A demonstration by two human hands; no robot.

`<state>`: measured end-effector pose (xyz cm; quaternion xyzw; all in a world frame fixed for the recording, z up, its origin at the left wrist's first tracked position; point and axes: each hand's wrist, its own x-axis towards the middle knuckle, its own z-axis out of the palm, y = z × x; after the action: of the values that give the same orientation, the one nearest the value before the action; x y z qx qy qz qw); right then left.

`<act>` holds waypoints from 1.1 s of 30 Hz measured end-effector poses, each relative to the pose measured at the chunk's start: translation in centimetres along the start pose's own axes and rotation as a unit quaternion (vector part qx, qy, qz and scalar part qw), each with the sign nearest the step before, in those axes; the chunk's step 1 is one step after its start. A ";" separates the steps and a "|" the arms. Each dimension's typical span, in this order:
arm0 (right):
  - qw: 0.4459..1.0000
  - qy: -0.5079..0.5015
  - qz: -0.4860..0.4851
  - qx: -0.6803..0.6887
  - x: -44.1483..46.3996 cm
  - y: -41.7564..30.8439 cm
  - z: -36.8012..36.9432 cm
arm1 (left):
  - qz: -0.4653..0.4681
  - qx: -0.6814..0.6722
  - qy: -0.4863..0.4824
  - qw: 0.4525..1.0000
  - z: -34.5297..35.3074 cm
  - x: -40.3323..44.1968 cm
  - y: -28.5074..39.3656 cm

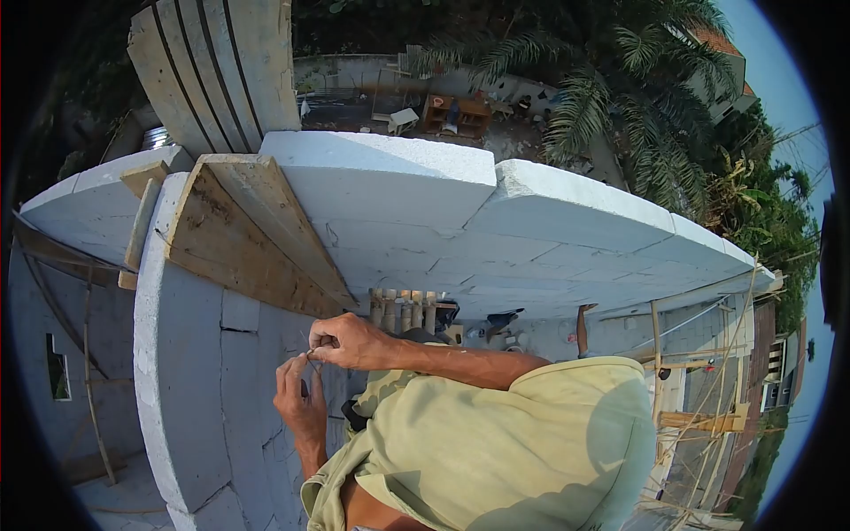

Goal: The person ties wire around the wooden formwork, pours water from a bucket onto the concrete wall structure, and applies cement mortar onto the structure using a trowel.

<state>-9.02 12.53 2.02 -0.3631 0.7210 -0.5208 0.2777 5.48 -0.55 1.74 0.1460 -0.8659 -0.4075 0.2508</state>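
My right hand [347, 342] is closed, with its fingers curled and their tips pinched together. Just below it, my left hand [301, 400] points its fingers up and pinches at the same spot, so the fingertips of both hands meet or nearly meet. Something thin and dark, like a bit of wire or string, seems to show between them, too small to name. Both hands are over the gap beside a white block wall [181, 372], near the lower end of a wooden board [239, 234] set against the blocks.
Another white block wall [381, 181] curves across the top. Slatted planks [217, 71] stand at the upper left. Bamboo scaffolding [655, 354] is on the right. Below lies a yard with a wooden cabinet [456, 117] and palm trees [584, 115].
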 end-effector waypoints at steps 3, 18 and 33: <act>0.995 -0.017 0.020 0.095 -0.4 0.6 0.8 | 0.139 0.098 0.029 0.985 -0.3 0.4 -1.0; 0.972 0.054 -0.153 0.168 -0.6 1.4 1.3 | -0.336 -0.491 -0.062 0.802 0.2 1.1 -1.7; 0.971 -0.135 0.063 0.189 -0.9 1.3 0.4 | -0.238 -0.331 0.011 0.913 0.1 1.7 -1.4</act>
<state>-8.51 13.30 0.73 -0.3249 0.5869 -0.5753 0.4680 4.06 -2.15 1.18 0.2608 -0.6181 -0.7169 0.1897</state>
